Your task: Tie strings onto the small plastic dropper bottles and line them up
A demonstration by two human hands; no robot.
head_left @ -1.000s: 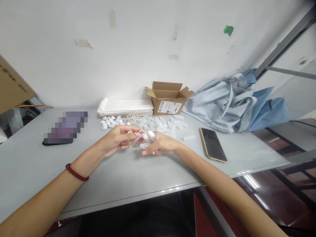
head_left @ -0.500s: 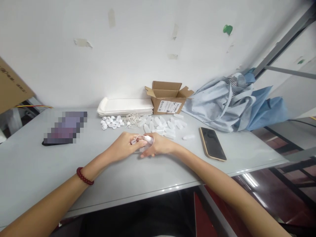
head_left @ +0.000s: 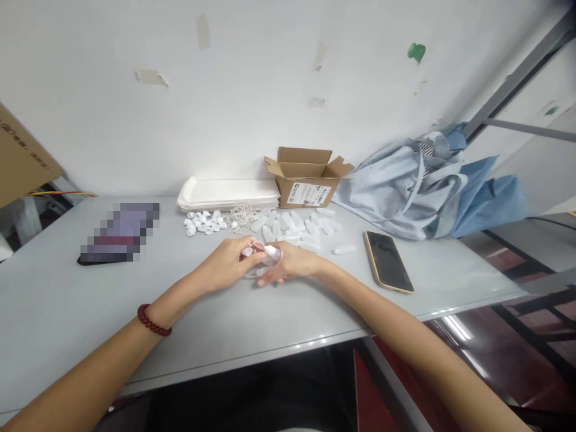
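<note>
**Two hands meet over a small white bottle at mid-bench**

Head view: The person's left hand (head_left: 229, 264) and right hand (head_left: 290, 264) come together just above the grey bench (head_left: 225, 327), a little nearer than the heaps of parts. Between them is a small white bottle (head_left: 271, 252), lying roughly level in the right hand with its tip towards the left hand. The left fingers (head_left: 252, 257) are drawn in narrow and pinch the bottle's left end. The right fingers (head_left: 270, 279) are curled in around it from the other side. A thin pale cord (head_left: 250, 275) loops down beneath the two hands, close to the bench top; whether it touches the surface cannot be told. The left wrist wears a red bead bracelet (head_left: 153, 321).

Just beyond the hands is a scatter of white bottles (head_left: 299, 227) lying on their sides. To its left is a tangle of pale strings (head_left: 243, 214), and further left a cluster of white caps (head_left: 202, 223). Behind these, against the wall, are a stack of white trays (head_left: 227, 193) and an open cardboard box (head_left: 306, 179) with a printed label on its front. To the right of the hands a phone (head_left: 387, 261) lies face up with a dark screen, near a heap of blue cloth (head_left: 423, 186). To the left lies a flat dark object (head_left: 119, 233), blurred out.
</note>
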